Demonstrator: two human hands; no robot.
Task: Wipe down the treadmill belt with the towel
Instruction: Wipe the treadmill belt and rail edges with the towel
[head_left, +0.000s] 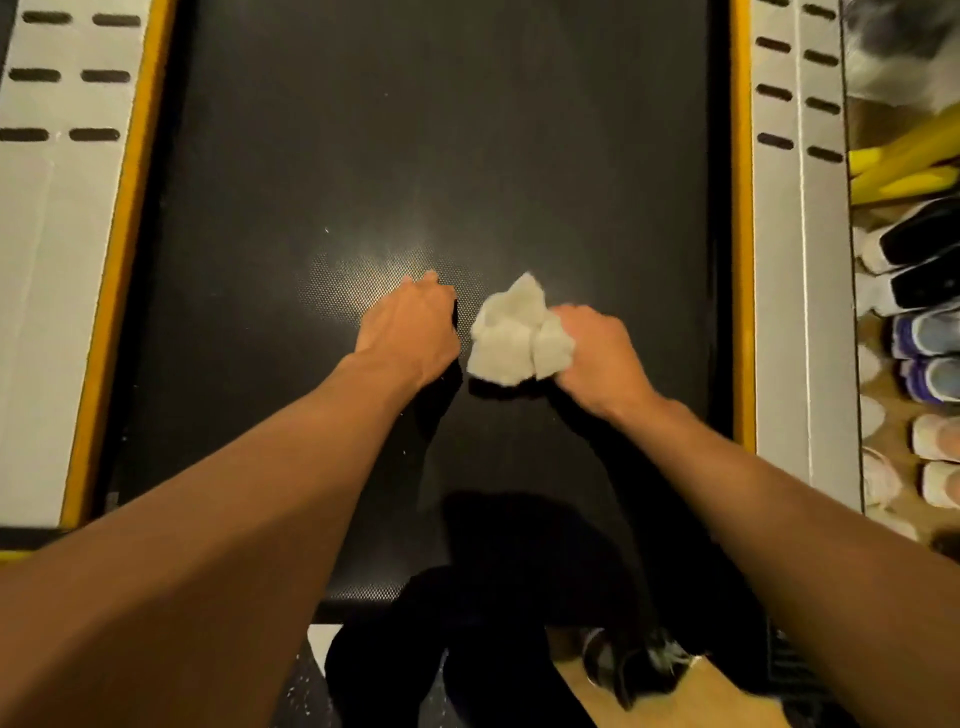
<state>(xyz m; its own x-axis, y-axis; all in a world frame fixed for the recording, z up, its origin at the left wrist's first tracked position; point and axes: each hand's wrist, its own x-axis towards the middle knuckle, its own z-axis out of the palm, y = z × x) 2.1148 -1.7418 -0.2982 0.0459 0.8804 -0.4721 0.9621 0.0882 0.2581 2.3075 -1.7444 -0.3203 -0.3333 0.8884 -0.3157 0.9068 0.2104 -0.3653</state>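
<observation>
The black textured treadmill belt (441, 130) fills the middle of the head view. A crumpled off-white towel (511, 338) rests on the belt near its centre, bunched up with a peak pointing away from me. My right hand (597, 358) grips the towel's right side. My left hand (410, 327) lies knuckles-up on the belt just left of the towel, fingers curled under, holding nothing that I can see. A shiny patch shows on the belt ahead of my left hand.
Yellow strips (740, 234) and white side rails (57, 249) with dark slots border the belt on both sides. Several shoes (919, 322) line the floor at the right. My dark-trousered legs (467, 649) stand at the belt's near end.
</observation>
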